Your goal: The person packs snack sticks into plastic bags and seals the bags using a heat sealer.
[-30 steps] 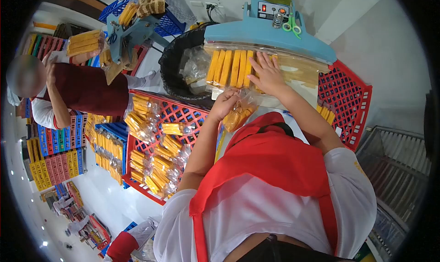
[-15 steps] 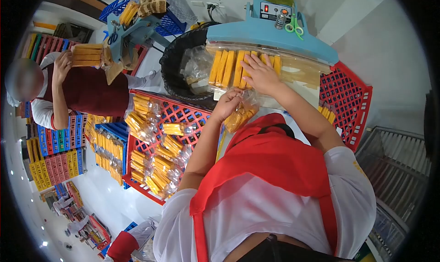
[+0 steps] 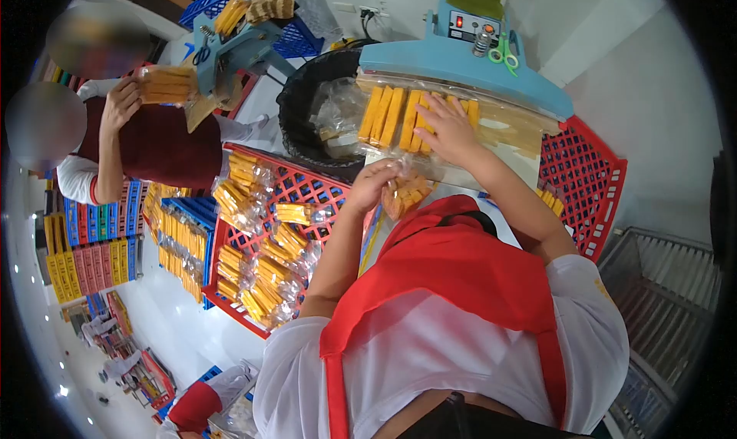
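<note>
My right hand (image 3: pixel 451 130) lies with spread fingers over a row of yellow stick-shaped pieces (image 3: pixel 381 116) in clear plastic, on the board in front of a blue bar sealer (image 3: pixel 461 69). Closer to my body, my left hand (image 3: pixel 370 185) is closed, pinching the gathered clear plastic of a bag. That plastic bag (image 3: pixel 405 196) holds more yellow-orange pieces and sits just above my red apron. The bag's lower end is partly hidden by the apron.
Green-handled scissors (image 3: pixel 503 53) rest on the sealer. A black-lined bin (image 3: pixel 295 109) stands left of the board. A red crate (image 3: pixel 276 179) holds several packed bags; another red crate (image 3: pixel 587 182) is at right. A co-worker (image 3: pixel 150 143) holds a pack beside a second sealer (image 3: pixel 230 62).
The view has shifted slightly. My left hand has drawn a little to the left and towards me, still pinching the plastic. My right hand stays over the yellow pieces.
</note>
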`<state>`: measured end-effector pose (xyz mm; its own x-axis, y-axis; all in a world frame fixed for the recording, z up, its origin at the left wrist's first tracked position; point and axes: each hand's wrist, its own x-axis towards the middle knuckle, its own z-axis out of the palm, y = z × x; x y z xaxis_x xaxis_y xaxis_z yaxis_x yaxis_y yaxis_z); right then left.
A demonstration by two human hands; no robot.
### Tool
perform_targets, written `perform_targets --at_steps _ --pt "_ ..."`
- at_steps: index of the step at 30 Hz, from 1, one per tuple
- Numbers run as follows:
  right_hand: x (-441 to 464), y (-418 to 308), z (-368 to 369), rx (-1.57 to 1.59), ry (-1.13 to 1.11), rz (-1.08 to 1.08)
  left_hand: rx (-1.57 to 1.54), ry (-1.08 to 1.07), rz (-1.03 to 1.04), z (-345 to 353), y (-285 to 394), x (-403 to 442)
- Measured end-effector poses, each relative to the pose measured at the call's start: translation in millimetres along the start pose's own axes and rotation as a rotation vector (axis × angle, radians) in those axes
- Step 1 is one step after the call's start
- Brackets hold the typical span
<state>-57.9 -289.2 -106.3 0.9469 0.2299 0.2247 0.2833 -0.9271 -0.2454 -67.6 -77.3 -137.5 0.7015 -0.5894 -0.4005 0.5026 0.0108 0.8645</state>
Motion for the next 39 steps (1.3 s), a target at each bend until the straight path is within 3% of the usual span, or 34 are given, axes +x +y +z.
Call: perform_targets --at_steps 2,3,5,6,7,8,9,11,12,13,15,16,17,19,21,23,24,25,27,28,29,31,32,34,35,36,39 --pt "-4 -2 -12 0.636 -0.064 0.107 -0.375 -0.045 0.262 -5 19 -24" --pt "-7 -7 -12 0.643 -0.077 0.091 -0.522 -0.059 0.321 -8 30 -32" --pt "-12 -19 -13 1.534 -0.474 0.178 -0.765 -0.041 0.414 2 66 -48" --pt "-16 -30 -16 1.534 -0.488 0.157 -0.773 0.061 0.406 8 82 -51" --pt "-21 -44 -22 1.817 -0.602 0.137 -0.779 0.158 0.4 10 95 -48" --pt "-19 -52 -26 2.094 -0.72 0.113 -0.524 0.228 0.443 -6 91 -36" --pt "-13 -54 -27 2.087 -0.73 0.093 -0.52 0.233 0.461 -4 98 -32" --pt "-8 -59 -28 2.303 -0.829 0.103 -0.746 0.346 0.52 5 107 -28" --pt "-3 -62 -37 2.363 -0.797 0.081 -0.842 0.239 0.546 12 113 -37" --pt "0 -64 -40 2.358 -0.801 0.067 -0.838 0.237 0.557 16 112 -41" --pt "6 -70 -44 2.182 -0.39 0.189 -0.548 0.499 0.65 26 107 -45" --pt "10 -73 -46 1.996 -0.259 0.193 -0.228 0.576 0.639 34 105 -49" --pt "14 -76 -47 1.997 -0.262 0.183 -0.141 0.426 0.723 37 102 -52" --pt "19 -83 -54 1.201 0.121 -0.206 0.027 0.383 0.825 55 110 -53" --pt "15 -84 -62 1.235 0.058 -0.158 -0.059 0.447 0.832 56 117 -57" --pt "16 -74 -59 1.031 0.025 -0.205 -0.245 0.403 0.826 53 120 -59" --pt "18 -73 -61 1.03 0.026 -0.214 -0.232 0.387 0.844 51 118 -59" --pt "20 -71 -63 1.348 -0.045 -0.106 -0.23 0.387 0.85 50 117 -61" --pt "23 -69 -67 1.967 -0.2 0.146 -0.496 0.093 0.833 49 116 -65" --pt "23 -73 -67 1.963 -0.194 0.143 -0.543 0.011 0.824 46 111 -61" --pt "23 -80 -67 2.065 -0.199 0.103 -0.543 0.003 0.827 46 110 -58" --pt "21 -82 -66 2.163 -0.202 0.063 -0.472 0.253 0.825 49 110 -56" --pt "22 -81 -66 1.985 -0.13 0.045 -0.355 0.362 0.833 47 112 -56" --pt "23 -80 -70 1.803 -0.063 0.021 -0.372 0.285 0.828 48 113 -56" --pt "20 -78 -75 1.359 0.027 -0.086 -0.389 0.213 0.812 49 112 -57" --pt "18 -78 -81 0.911 0.106 -0.18 -0.332 0.301 0.769 55 113 -60" --pt "41 -77 -110 0.671 0.213 -0.352 -0.428 0.184 0.693 59 116 -56"
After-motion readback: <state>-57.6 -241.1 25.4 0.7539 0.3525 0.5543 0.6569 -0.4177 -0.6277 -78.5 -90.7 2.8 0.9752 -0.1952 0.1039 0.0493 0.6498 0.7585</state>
